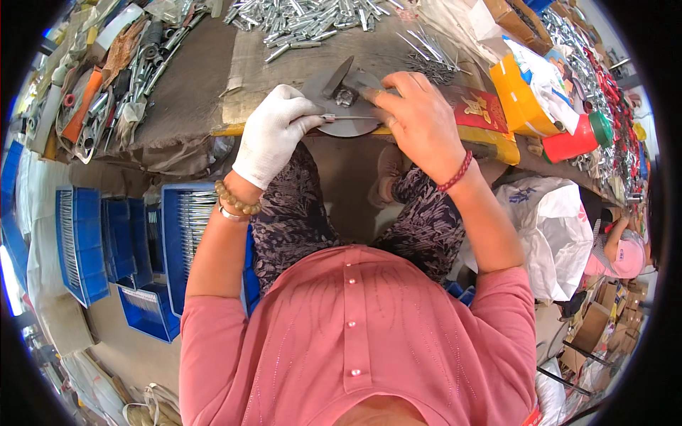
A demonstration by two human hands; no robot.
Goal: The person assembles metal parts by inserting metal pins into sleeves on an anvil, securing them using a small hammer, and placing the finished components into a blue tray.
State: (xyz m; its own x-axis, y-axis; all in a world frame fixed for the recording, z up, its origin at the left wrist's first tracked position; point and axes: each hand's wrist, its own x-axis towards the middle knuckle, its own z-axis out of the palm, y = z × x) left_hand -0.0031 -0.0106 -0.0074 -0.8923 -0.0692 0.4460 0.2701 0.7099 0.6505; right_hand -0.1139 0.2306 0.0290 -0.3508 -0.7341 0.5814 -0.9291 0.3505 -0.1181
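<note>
My left hand [273, 131], in a white glove, pinches a thin metal pin [344, 117] at the front edge of the workbench. My bare right hand [419, 117], with a red bead bracelet on the wrist, rests its fingers on a round grey metal plate [348, 128] that carries a small upright fixture [343, 92]. The pin lies across the plate between both hands, its tip pointing toward the right hand.
A heap of silver metal sleeves [305, 21] and loose thin pins [426, 50] lie on the bench behind. Tools clutter the left side [114, 78]. An orange box [518, 99] and red bottle [572, 142] stand right. Blue crates [82, 241] of pins sit on the floor. Another person [621, 252] sits far right.
</note>
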